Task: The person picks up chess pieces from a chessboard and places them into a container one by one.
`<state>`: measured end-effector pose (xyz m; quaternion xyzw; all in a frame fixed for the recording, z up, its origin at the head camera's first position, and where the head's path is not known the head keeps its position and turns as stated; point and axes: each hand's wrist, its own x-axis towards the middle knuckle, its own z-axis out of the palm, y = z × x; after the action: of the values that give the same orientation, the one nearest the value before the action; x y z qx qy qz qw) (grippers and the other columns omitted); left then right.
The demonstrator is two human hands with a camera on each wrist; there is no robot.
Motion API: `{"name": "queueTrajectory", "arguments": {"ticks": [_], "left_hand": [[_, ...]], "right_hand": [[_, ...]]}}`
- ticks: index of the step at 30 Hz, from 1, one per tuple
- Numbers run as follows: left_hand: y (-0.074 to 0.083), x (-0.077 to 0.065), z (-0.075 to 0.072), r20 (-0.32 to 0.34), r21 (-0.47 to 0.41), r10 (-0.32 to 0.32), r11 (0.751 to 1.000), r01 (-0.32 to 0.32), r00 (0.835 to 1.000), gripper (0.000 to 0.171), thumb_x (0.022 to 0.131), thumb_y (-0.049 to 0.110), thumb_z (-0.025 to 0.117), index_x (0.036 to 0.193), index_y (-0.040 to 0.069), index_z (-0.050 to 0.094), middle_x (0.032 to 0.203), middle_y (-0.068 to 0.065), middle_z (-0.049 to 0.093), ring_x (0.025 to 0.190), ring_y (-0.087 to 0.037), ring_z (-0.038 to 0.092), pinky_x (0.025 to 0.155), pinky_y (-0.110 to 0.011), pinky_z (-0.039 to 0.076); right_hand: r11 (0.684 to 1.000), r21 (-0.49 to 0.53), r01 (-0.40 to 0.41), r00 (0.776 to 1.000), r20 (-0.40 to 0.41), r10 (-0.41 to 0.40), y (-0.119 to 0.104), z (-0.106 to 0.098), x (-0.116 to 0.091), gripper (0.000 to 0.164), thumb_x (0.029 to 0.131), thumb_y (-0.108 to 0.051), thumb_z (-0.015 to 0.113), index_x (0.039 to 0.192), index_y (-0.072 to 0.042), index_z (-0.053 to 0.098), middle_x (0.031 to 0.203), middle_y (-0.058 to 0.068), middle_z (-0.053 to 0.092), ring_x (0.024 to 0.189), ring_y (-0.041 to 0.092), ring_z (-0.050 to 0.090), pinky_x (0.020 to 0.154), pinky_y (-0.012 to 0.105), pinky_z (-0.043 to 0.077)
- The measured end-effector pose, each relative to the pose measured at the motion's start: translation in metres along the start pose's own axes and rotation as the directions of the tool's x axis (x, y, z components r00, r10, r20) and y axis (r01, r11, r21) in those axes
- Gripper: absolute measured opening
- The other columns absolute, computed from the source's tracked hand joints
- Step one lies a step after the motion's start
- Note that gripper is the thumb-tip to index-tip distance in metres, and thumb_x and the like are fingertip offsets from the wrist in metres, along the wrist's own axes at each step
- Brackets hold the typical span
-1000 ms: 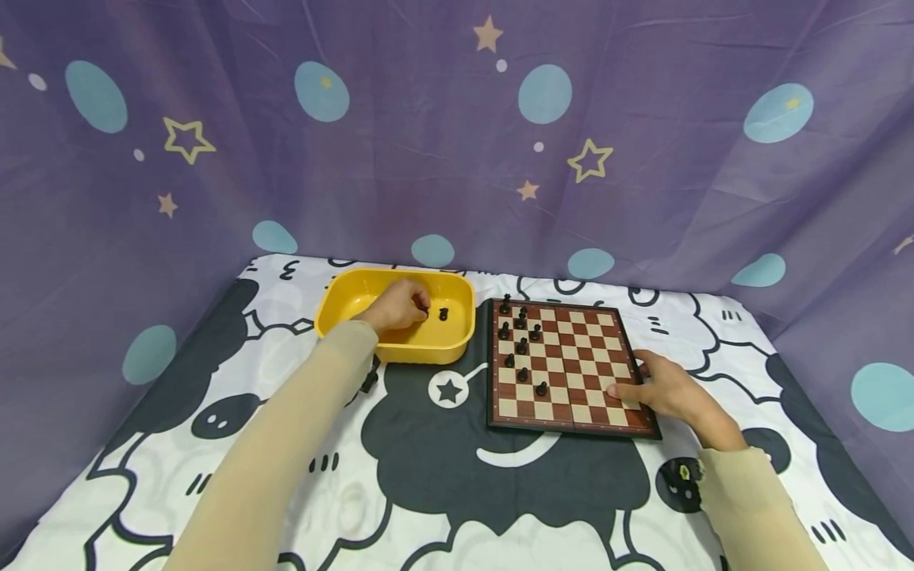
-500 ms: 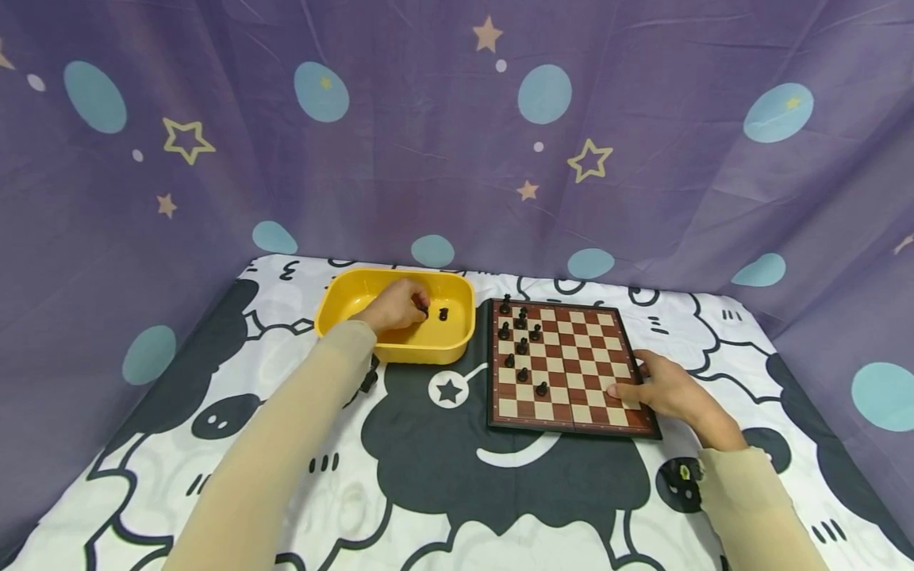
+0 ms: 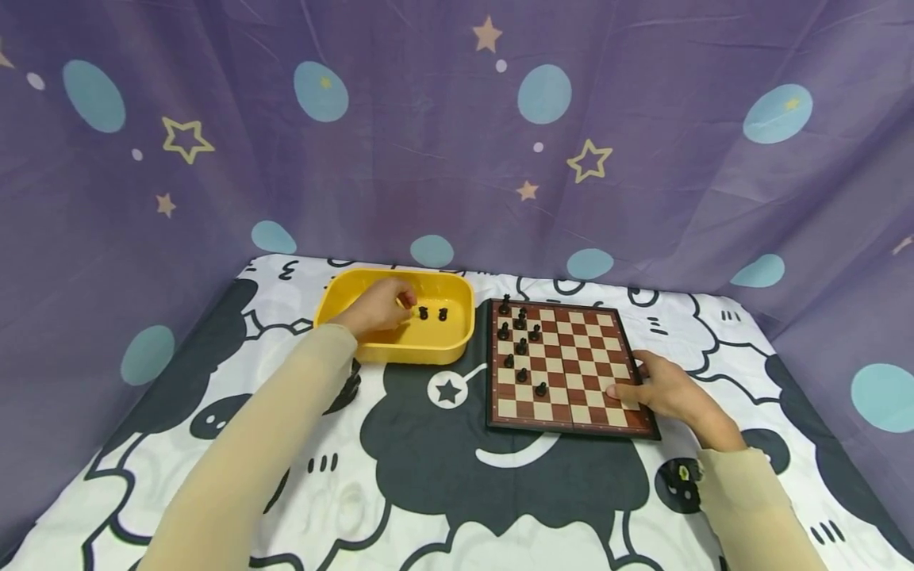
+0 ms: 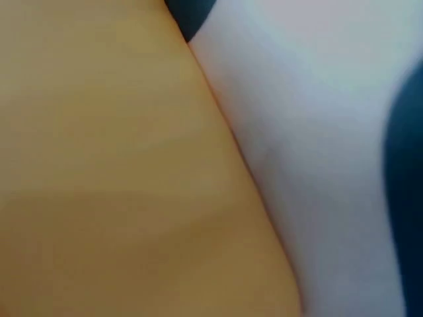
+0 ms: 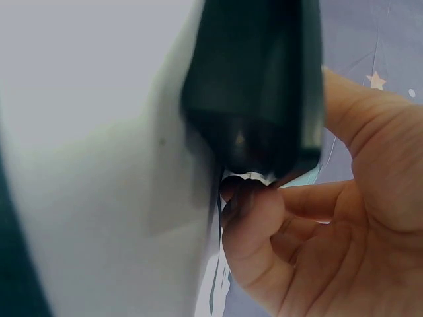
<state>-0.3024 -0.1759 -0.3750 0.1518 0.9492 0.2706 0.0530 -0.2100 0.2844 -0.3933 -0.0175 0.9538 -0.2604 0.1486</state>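
Observation:
My left hand [image 3: 381, 306] is inside the yellow tray [image 3: 457, 347], its thumb and forefinger slightly apart, with no piece seen between them. Just right of its fingertips stand two small black chess pieces [image 3: 443, 314]. To the right lies a brown and cream chessboard [image 3: 589, 365] with several black chess pieces [image 3: 522, 346] on its left side. My right hand [image 3: 671, 390] grips the board's right edge, thumb on top and fingers at the side. In the right wrist view, curled fingers [image 5: 254, 224] touch the board's dark edge [image 5: 258, 79]. The left wrist view shows only the tray's wall [image 4: 132, 158] and cloth.
A black and white cartoon-print cloth [image 3: 500, 476] covers the table. Behind it hangs a purple curtain [image 3: 428, 190] with stars and blue ovals. The tray stands close to the board's left edge.
My left hand has let go of a black chess piece in the tray and drawn back a little to the left. The right hand and the board have stayed put.

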Motion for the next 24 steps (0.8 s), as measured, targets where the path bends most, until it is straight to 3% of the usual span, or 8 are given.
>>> {"name": "queueTrajectory", "arguments": {"ticks": [8, 13, 24], "left_hand": [[0.003, -0.014, 0.001, -0.014, 0.027, -0.01, 1.0, 0.01, 1.0, 0.018, 0.086, 0.006, 0.067, 0.103, 0.003, 0.066, 0.098, -0.008, 0.063, 0.09, -0.025, 0.055, 0.087, -0.039, 0.047], [0.008, -0.022, 0.002, -0.03, -0.005, -0.003, 1.0, 0.003, 1.0, 0.019, 0.085, 0.005, 0.068, 0.104, 0.003, 0.065, 0.098, -0.007, 0.063, 0.089, -0.024, 0.055, 0.085, -0.038, 0.048], [0.026, -0.034, 0.008, -0.077, -0.034, 0.097, 0.994, -0.1, 0.992, 0.016, 0.087, 0.007, 0.067, 0.103, 0.003, 0.068, 0.096, -0.005, 0.064, 0.081, -0.021, 0.057, 0.073, -0.033, 0.05]], "right_hand": [[1.0, 0.016, -0.002, 1.0, -0.002, 0.002, 0.0, 0.0, -0.001, 0.099, 0.076, -0.052, 0.075, 0.138, 0.012, 0.031, 0.112, 0.028, 0.055, 0.094, 0.032, 0.056, 0.08, 0.046, 0.045], [1.0, 0.011, 0.006, 1.0, -0.008, -0.005, -0.001, -0.001, -0.001, 0.098, 0.076, -0.052, 0.075, 0.138, 0.011, 0.033, 0.109, 0.025, 0.057, 0.092, 0.03, 0.057, 0.078, 0.045, 0.046], [1.0, 0.014, -0.006, 1.0, -0.006, 0.006, 0.001, 0.0, 0.001, 0.098, 0.076, -0.051, 0.075, 0.138, 0.011, 0.032, 0.11, 0.026, 0.056, 0.091, 0.031, 0.056, 0.079, 0.044, 0.045]]}}
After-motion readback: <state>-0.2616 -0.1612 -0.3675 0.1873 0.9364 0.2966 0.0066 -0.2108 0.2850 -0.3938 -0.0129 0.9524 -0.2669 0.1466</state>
